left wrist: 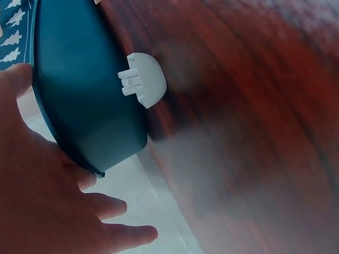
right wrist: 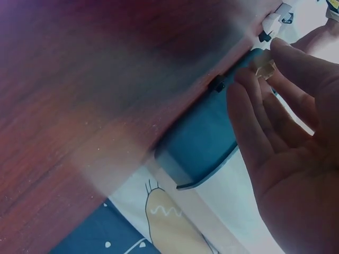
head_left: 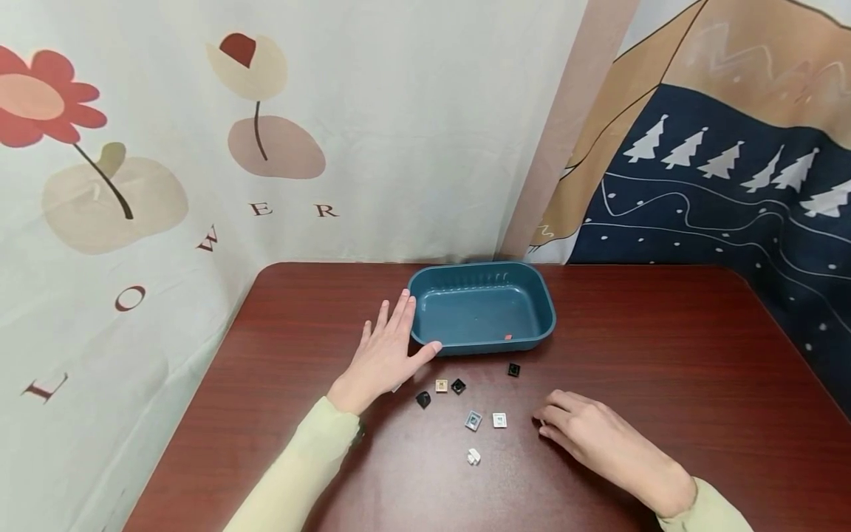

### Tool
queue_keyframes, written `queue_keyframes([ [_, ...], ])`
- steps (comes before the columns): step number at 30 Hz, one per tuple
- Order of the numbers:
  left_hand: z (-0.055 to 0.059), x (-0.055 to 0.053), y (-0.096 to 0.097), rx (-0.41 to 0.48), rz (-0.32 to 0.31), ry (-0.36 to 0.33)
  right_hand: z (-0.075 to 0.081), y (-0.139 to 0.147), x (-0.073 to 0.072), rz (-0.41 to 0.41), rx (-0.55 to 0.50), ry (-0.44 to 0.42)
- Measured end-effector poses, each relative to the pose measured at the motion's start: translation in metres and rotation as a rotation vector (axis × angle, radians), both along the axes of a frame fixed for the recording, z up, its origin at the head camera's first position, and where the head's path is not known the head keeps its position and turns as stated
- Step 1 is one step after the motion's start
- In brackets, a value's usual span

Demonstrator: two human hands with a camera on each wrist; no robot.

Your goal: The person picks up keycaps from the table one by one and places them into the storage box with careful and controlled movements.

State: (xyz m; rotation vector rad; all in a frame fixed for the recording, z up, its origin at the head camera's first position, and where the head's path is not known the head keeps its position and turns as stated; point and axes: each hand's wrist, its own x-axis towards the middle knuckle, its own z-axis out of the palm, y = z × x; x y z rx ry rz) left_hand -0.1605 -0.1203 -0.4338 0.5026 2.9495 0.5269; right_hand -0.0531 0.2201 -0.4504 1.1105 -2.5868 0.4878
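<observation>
A blue-green plastic bin (head_left: 482, 349) stands at the back of the table. My left hand (head_left: 385, 351) rests against its left side, fingers straight and thumb at the front rim. Low in front of my right hand's fingers, a small beige keycap (right wrist: 265, 70) is pinched by the thumb and fingertips. My right hand (head_left: 595, 432) hovers low over the table, right of the loose keycaps. Among these are black keycaps (head_left: 423, 400), a beige one (head_left: 442, 386), a grey one (head_left: 473, 420) and white ones (head_left: 499, 420). A white keycap (left wrist: 147, 80) lies near the left wrist, mostly hidden in the head view.
Inside the bin, a small red piece (head_left: 508, 338) lies near the front wall. One black keycap (head_left: 514, 369) sits just in front of the bin. A patterned curtain (head_left: 399, 148) hangs behind the reddish-brown table (head_left: 665, 332).
</observation>
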Motion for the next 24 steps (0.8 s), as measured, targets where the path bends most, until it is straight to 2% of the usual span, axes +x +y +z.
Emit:
queue_keyframes([
  [7,0.0,0.0,0.0,0.014,0.006,-0.01,0.007,0.0,-0.004,-0.036,0.01,-0.027],
  [17,0.0,0.002,0.0,0.01,0.007,-0.002,0.016,-0.004,-0.011,-0.072,-0.026,0.003],
  [24,-0.001,0.002,0.0,0.017,0.01,0.009,0.028,-0.006,-0.02,-0.066,-0.089,0.08],
])
